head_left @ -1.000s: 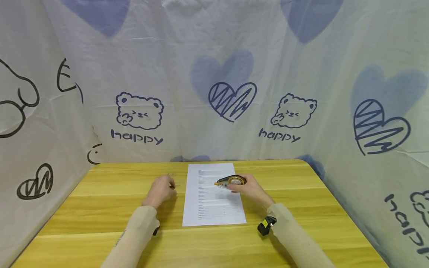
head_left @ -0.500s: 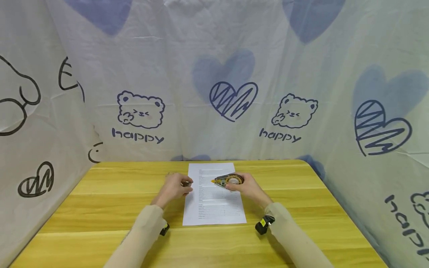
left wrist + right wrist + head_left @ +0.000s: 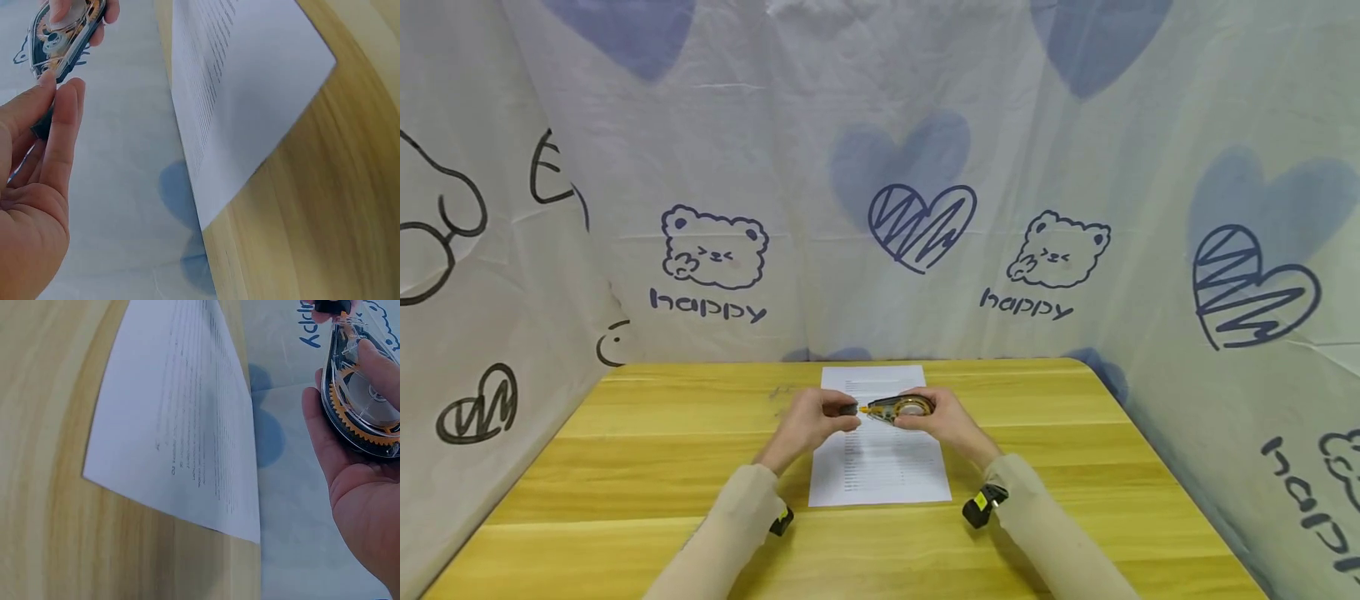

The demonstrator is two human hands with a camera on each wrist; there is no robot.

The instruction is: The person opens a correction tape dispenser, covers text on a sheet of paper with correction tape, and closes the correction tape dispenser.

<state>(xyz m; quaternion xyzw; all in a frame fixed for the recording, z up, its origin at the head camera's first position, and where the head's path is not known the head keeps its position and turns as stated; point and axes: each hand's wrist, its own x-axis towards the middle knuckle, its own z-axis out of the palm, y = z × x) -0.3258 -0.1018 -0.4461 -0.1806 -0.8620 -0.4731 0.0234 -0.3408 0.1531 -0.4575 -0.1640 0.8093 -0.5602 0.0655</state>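
My right hand (image 3: 951,422) grips a correction tape (image 3: 362,403) with a clear case, orange gears and a black edge. The thumb lies on its round white reel, and its orange tip points left. Between thumb and fingers, my left hand (image 3: 808,425) pinches a small black cap (image 3: 848,409). The cap is right at the tape's tip in the head view, and the right wrist view shows them close together too. Both hands are above a printed sheet of paper (image 3: 880,487), which lies flat on the wooden table.
The wooden table (image 3: 1060,533) has its far edge against a pale curtain (image 3: 805,167) with hearts and bear drawings, which also hangs along both sides. Black wrist cameras sit on both sleeves. Faint small marks (image 3: 780,392) show on the table left of the paper.
My left hand has moved right from the table beside the paper to over the sheet, bringing the black cap to the tape's tip. The right hand has shifted slightly left with the correction tape.
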